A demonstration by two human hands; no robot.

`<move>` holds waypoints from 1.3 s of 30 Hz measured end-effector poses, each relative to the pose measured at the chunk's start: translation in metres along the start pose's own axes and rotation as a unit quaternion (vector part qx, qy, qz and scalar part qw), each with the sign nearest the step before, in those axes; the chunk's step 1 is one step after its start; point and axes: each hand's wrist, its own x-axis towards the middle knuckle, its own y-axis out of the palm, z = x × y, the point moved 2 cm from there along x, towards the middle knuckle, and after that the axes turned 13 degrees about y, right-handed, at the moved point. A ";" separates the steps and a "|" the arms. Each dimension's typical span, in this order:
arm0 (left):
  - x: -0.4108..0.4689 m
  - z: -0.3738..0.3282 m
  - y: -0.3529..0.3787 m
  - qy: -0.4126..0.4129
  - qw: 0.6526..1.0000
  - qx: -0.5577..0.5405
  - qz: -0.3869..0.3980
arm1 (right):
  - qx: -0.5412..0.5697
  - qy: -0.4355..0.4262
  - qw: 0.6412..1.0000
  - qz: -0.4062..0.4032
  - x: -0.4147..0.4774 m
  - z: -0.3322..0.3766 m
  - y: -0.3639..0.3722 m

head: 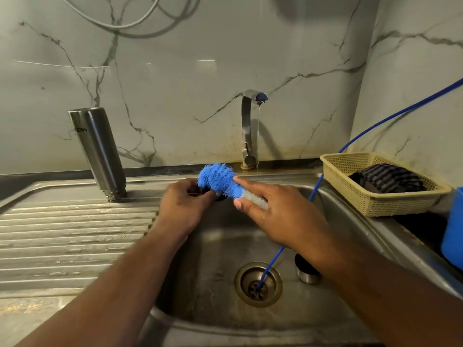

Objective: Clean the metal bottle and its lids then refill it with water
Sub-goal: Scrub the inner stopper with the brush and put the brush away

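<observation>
The metal bottle (99, 151) stands upside down on the draining board at the back left, mouth down. Over the sink basin my left hand (184, 207) grips a small dark lid (220, 196), mostly hidden by my fingers and the brush. My right hand (278, 214) holds a brush with blue bristles (219, 181) by its pale handle, bristles pressed against the lid. A second lid (307, 270), dark on top with a metal rim, lies on the basin floor right of the drain.
The tap (250, 126) runs a thin stream behind the hands. A blue hose (375, 125) runs from the right wall into the drain (258, 284). A beige basket (375, 186) with a dark cloth and a blue container (453, 229) sit at the right.
</observation>
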 end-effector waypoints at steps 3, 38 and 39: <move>0.003 0.000 -0.003 0.002 1.000 0.003 -0.027 | -0.016 -0.001 1.000 -0.012 -0.001 0.000 0.005; 0.005 -0.013 -0.015 0.092 0.991 -0.086 0.050 | 0.059 -0.025 0.998 -0.006 -0.004 -0.007 -0.022; 0.006 -0.014 -0.018 0.092 0.991 -0.087 0.049 | 0.067 -0.022 0.997 -0.016 -0.004 -0.008 -0.025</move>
